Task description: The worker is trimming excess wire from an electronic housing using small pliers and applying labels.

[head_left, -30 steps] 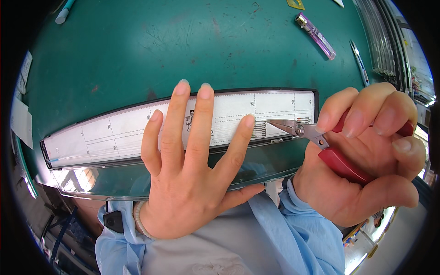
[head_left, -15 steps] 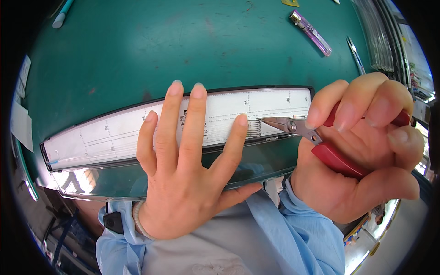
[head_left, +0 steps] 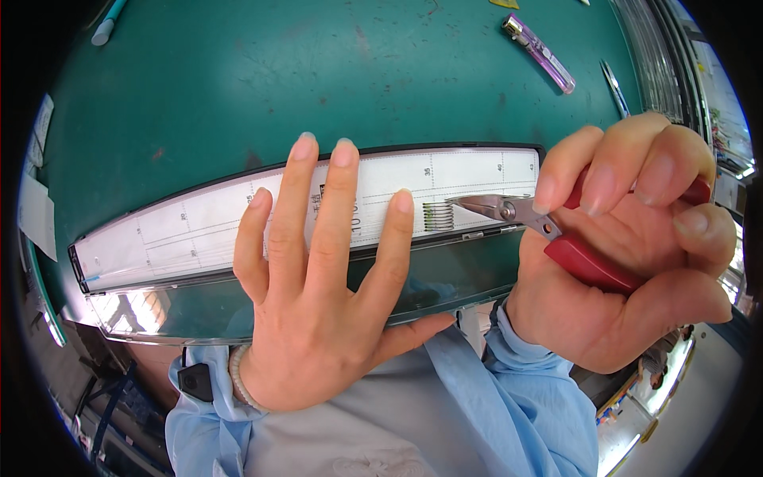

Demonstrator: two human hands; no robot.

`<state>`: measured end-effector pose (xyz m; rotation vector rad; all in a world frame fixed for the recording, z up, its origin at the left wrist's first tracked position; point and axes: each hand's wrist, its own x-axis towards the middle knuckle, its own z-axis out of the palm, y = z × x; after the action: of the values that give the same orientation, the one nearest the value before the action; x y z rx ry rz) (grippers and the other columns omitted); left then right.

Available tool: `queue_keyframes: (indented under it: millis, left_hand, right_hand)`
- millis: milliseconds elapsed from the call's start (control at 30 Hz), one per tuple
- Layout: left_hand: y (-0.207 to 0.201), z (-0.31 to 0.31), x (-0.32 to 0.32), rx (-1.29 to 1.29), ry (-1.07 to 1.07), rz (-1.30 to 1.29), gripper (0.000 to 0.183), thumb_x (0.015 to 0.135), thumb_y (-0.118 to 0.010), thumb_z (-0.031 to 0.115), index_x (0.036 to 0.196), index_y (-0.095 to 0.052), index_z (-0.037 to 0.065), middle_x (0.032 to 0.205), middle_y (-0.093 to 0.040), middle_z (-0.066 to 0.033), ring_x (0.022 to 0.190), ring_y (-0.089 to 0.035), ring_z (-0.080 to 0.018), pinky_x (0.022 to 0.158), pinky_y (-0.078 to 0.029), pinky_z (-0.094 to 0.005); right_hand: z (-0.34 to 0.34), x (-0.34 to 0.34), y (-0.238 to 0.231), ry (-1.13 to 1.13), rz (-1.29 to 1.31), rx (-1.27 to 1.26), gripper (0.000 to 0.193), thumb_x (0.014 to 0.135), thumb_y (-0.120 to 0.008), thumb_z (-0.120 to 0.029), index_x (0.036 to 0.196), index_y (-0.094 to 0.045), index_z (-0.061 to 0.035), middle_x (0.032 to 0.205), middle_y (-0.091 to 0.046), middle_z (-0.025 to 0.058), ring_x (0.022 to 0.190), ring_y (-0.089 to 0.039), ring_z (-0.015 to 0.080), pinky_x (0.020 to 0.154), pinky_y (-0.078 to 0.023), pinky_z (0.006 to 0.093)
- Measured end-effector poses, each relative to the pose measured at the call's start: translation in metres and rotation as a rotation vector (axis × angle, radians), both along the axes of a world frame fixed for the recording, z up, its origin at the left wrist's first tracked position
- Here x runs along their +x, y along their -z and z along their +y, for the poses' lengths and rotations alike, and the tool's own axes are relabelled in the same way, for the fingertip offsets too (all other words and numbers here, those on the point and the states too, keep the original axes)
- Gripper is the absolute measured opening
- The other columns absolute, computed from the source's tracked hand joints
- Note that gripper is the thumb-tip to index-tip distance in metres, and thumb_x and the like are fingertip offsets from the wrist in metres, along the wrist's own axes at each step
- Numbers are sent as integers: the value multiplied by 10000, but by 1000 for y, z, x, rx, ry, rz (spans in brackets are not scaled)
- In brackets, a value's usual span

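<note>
Wires (head_left: 439, 217) are v. thin, so let's go slow: L hand (head_left: 314, 322) spread on card (head_left: 474, 173), empty; R hand (head_left: 636, 245) curled round snips (head_left: 509, 210).

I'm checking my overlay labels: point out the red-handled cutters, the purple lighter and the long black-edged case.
Red-handled cutters (head_left: 586, 264), head view: on the lower red handle.
Purple lighter (head_left: 540, 56), head view: middle of its body.
Long black-edged case (head_left: 469, 175), head view: bare white inner surface, right part.
</note>
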<state>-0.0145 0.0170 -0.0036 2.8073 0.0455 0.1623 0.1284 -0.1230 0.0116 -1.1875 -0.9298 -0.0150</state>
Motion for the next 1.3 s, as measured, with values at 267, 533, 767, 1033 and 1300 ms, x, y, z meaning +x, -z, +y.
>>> queue_keyframes:
  millis: [267, 533, 767, 1033, 1300]
  left_hand:
    - [-3, 2, 2, -42, 8, -22, 897, 672, -738, 627, 1344, -535, 69, 1447, -393, -302, 1350, -363, -487, 1071, -229, -573]
    - [0, 0, -2, -90, 30, -55, 970, 610, -771, 621, 1294, -531, -23, 1434, -364, -343, 1355, -313, -512, 1074, -222, -594]
    - [1, -6, 0, -116, 42, -99, 890, 626, -802, 562, 1259, -563, -16, 1424, -376, -327, 1358, -309, -496, 1076, -241, -581]
    - [0, -8, 2, -137, 27, -136, 853, 606, -830, 523, 1229, -588, -8, 1403, -415, -298, 1339, -342, -477, 1054, -265, -556]
    - [-5, 12, -14, -29, -7, -122, 870, 585, -830, 544, 1224, -590, 5, 1404, -448, -254, 1320, -402, -431, 1061, -254, -533]
  right_hand:
    - [-12, 0, -24, 134, -129, -92, 516, 1021, -338, -531, 1154, -595, -104, 1119, -490, 159, 916, -513, 260, 711, -534, 408]
    - [24, 74, -50, 109, -844, -830, 93, 882, -589, 13, 962, -630, -12, 1018, -564, 93, 838, -568, 182, 679, -449, 281]
    - [43, 120, -1, -80, -679, -1012, 185, 804, -695, 21, 937, -604, -70, 1020, -485, 51, 892, -508, 195, 706, -432, 299]
    - [41, 130, 3, -169, -569, -1115, 178, 821, -692, 13, 912, -559, -62, 1003, -459, 53, 871, -479, 192, 730, -437, 287]
    - [-4, 60, -39, 5, -520, -909, 162, 828, -688, 5, 861, -533, -27, 1102, -509, 137, 895, -537, 291, 711, -481, 339]
